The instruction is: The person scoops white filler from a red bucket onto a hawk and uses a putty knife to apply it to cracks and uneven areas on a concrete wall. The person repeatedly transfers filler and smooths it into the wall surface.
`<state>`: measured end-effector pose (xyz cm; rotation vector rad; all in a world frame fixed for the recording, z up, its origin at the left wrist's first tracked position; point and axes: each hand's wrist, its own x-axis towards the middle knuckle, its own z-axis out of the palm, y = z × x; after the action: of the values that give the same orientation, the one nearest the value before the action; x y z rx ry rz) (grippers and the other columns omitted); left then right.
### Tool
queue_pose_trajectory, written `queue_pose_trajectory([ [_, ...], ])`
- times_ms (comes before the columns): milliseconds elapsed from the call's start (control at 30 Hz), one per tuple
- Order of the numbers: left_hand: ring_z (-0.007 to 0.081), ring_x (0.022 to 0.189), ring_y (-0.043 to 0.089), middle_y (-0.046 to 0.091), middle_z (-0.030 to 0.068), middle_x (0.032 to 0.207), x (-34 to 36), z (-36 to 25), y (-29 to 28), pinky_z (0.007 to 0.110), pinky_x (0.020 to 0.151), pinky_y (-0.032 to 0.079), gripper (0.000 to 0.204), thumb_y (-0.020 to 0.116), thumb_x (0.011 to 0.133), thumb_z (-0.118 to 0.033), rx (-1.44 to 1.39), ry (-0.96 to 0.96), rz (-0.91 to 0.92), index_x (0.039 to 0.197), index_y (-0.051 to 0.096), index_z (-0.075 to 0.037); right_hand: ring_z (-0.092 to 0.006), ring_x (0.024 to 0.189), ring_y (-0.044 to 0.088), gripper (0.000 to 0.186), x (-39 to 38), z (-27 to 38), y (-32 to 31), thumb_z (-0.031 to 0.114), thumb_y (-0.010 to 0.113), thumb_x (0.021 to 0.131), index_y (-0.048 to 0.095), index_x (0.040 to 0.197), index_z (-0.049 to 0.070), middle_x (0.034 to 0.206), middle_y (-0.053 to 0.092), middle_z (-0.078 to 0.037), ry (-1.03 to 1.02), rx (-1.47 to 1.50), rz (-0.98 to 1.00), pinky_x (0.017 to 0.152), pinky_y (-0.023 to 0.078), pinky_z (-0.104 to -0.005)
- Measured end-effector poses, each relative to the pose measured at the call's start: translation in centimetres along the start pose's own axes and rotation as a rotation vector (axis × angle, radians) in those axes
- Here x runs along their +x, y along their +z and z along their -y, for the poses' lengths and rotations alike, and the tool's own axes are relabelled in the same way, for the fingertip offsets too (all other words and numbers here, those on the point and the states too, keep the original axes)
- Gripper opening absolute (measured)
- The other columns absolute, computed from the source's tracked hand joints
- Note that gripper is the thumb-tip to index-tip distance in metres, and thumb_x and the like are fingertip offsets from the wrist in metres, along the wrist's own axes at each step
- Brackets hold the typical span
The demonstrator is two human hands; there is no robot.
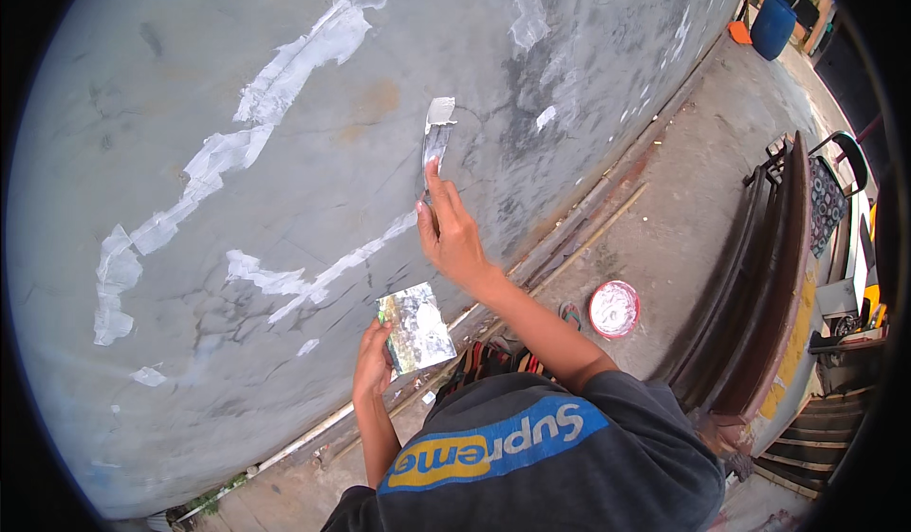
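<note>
My right hand [455, 240] is closed around a putty knife, its index finger stretched along the metal blade [436, 143]. White filler sits on the blade's tip, which is at the grey wall [361, 171]. Lower and to the left, my left hand [373, 363] grips the edge of a flat square board [418, 329] smeared with white filler. Strips of white filler [224, 157] run slantwise over the wall, and a thinner strip [346, 266] lies just left of my right hand. The knife's handle is mostly hidden by my fingers.
A red-rimmed tub of white filler [615, 309] stands on the concrete floor [664, 219] to my right. Farther right are a long brown wooden bench [773, 314] and a chair with a patterned seat [827, 205]. A blue barrel [773, 27] stands far off. Thin poles [588, 247] lie along the wall's foot.
</note>
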<state>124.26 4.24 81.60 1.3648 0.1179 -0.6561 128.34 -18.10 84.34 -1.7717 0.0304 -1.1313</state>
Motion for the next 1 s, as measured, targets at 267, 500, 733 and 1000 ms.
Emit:
queue_pose_trajectory([
  [267,0.0142,0.103,0.057,0.061,0.0089,0.116,1.3,0.3,0.0,0.027,0.09,0.044,0.035,0.048,0.098,-0.017,0.003,0.044,0.045,0.127,0.051,0.003,-0.0267,0.061,0.052,0.059,2.6,5.1,-7.6,-0.003,0.056,0.085,0.04,0.142,0.001,0.081,0.052,-0.015,0.098,-0.068,0.173,0.057,0.045,-0.0346],
  [500,0.0132,0.106,0.056,0.061,0.0086,0.117,0.8,0.1,0.4,0.027,0.091,0.045,0.035,0.047,0.098,-0.017,0.067,0.03,-0.008,0.128,0.05,0.002,-0.0292,0.061,0.054,0.059,1.5,2.2,-6.1,-0.004,0.057,0.083,0.044,0.14,0.003,0.082,0.053,-0.016,0.054,-0.128,0.223,0.058,0.047,-0.0387],
  [733,0.0187,0.109,0.056,0.059,0.0109,0.118,-0.2,0.5,-0.9,0.033,0.094,0.045,0.036,0.05,0.095,-0.018,-0.029,0.026,0.016,0.125,0.052,0.004,-0.0163,0.051,0.046,0.058,3.1,3.1,-9.8,-0.007,0.059,0.08,0.052,0.137,0.006,0.078,0.055,-0.009,-0.226,-0.294,0.246,0.05,0.043,-0.0301],
  [1000,0.0148,0.101,0.059,0.062,0.0083,0.113,-0.8,1.3,-0.5,0.029,0.086,0.048,0.034,0.046,0.099,-0.019,0.041,0.067,0.027,0.125,0.052,0.001,-0.0208,0.052,0.05,0.063,11.1,5.1,-7.8,-0.005,0.061,0.081,0.046,0.141,0.009,0.08,0.052,-0.008,-0.478,-0.341,0.21,0.048,0.045,-0.034],
])
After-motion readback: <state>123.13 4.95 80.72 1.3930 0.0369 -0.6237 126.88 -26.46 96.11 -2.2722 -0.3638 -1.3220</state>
